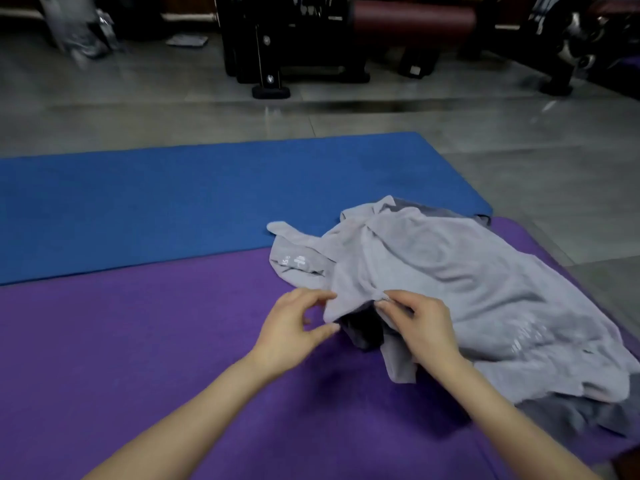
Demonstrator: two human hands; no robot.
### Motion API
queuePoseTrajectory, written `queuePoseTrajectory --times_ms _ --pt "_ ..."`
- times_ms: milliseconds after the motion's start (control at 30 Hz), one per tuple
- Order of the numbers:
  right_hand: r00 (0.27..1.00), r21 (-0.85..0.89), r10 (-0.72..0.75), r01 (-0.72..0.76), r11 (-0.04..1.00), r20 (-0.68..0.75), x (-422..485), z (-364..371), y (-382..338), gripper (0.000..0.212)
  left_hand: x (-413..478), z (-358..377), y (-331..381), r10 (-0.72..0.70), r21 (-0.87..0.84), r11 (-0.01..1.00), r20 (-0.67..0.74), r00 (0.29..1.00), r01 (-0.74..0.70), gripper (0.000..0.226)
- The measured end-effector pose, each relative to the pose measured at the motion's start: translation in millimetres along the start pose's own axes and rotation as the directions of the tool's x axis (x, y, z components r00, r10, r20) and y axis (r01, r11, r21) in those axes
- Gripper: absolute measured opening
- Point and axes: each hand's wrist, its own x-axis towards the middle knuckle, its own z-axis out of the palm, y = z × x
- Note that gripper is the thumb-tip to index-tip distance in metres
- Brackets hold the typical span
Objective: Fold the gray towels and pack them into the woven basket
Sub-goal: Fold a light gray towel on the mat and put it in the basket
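A crumpled heap of light gray towels point(450, 282) lies on the right part of a purple mat point(156, 358). A darker gray towel point(571, 414) shows under the heap at its near right and far edges. My right hand point(420, 323) pinches the near edge of the top light towel. My left hand point(294, 323) is just left of that edge, its fingertips touching the towel's corner, thumb and fingers spread apart. No woven basket is in view.
A blue mat point(173, 202) lies beyond the purple one, touching it. Gray tiled floor point(519, 140) surrounds the mats. Black gym equipment point(294, 46) with a dark red pad point(415, 19) stands along the back.
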Motion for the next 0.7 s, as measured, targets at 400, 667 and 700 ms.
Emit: queuePoseTrajectory --times_ms 400,667,700 --pt "0.941 0.319 -0.218 0.131 0.939 0.257 14 -57 -169 0.020 -6 -82 75 0.043 -0.155 0.986 -0.149 0.988 -0.066 0.023" --pt "0.894 -0.284 -0.413 0.447 0.848 0.172 21 -15 -219 0.020 -35 -233 45 -0.009 -0.214 0.976 -0.194 0.981 -0.033 0.018" --pt "0.881 -0.331 -0.440 0.473 0.816 0.173 23 -3 -228 0.021 -40 -257 40 -0.006 -0.179 0.983 -0.211 0.978 -0.032 0.018"
